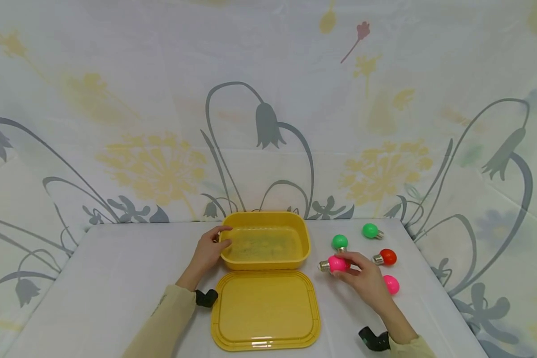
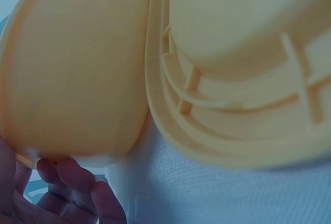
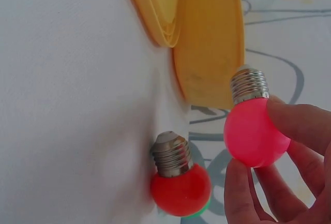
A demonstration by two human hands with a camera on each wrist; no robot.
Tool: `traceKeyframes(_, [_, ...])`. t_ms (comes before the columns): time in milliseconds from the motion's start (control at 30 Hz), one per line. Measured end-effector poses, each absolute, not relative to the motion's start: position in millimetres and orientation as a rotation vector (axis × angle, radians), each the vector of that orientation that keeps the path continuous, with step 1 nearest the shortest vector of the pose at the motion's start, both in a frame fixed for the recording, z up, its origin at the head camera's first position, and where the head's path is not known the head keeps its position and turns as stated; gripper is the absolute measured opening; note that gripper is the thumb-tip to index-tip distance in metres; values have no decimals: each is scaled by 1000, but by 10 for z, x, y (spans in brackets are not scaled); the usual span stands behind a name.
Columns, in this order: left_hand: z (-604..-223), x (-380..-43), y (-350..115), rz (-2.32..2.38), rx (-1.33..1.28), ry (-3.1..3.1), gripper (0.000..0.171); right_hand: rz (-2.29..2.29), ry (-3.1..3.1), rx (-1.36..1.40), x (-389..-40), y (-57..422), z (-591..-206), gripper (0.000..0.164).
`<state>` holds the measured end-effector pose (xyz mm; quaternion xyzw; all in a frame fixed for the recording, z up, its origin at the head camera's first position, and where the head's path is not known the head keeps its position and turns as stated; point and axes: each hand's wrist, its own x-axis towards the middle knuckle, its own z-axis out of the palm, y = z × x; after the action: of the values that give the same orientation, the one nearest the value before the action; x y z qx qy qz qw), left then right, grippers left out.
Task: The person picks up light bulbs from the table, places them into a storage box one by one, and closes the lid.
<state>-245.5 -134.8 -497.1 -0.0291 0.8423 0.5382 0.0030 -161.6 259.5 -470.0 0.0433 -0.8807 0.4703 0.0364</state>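
Note:
My left hand (image 1: 207, 252) grips the left wall of a yellow plastic box (image 1: 265, 265), with fingertips over the rim. In the left wrist view its curled fingers (image 2: 77, 175) lie against the box's end. My right hand (image 1: 366, 279) pinches a pink light bulb (image 1: 336, 264) by its round part, raised off the table, with the silver screw base pointing left toward the box. Just behind that bulb is a green bulb (image 1: 339, 241). In the right wrist view, a red bulb (image 3: 181, 190) sits below the held one, partly covering something green.
A yellow lid (image 1: 266, 311) lies in front of the box, close to its near edge. At right on the white table are another green bulb (image 1: 370, 230), a red bulb (image 1: 388, 256) and a second pink bulb (image 1: 391, 285). A flower-patterned cloth (image 1: 268, 164) hangs behind.

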Motion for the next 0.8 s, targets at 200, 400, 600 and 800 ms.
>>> traceKeyframes(200, [-4963, -2449, -1352, 1686, -85, 2639, 36, 1429, -2686, 171, -1655, 2552, -4698, 46])
traceKeyframes(400, [-4955, -2443, -1352, 1686, -89, 2635, 36, 1432, -2672, 200, -1694, 2505, -4659, 46])
traceKeyframes(600, [-4940, -2441, -1352, 1660, -92, 2644, 36, 1424, -2658, 229, -1717, 2451, -4620, 44])
traceKeyframes(800, [-4935, -2450, -1371, 1648, -42, 2670, 35, 1479, -2637, 261, -1723, 2383, -4586, 45])
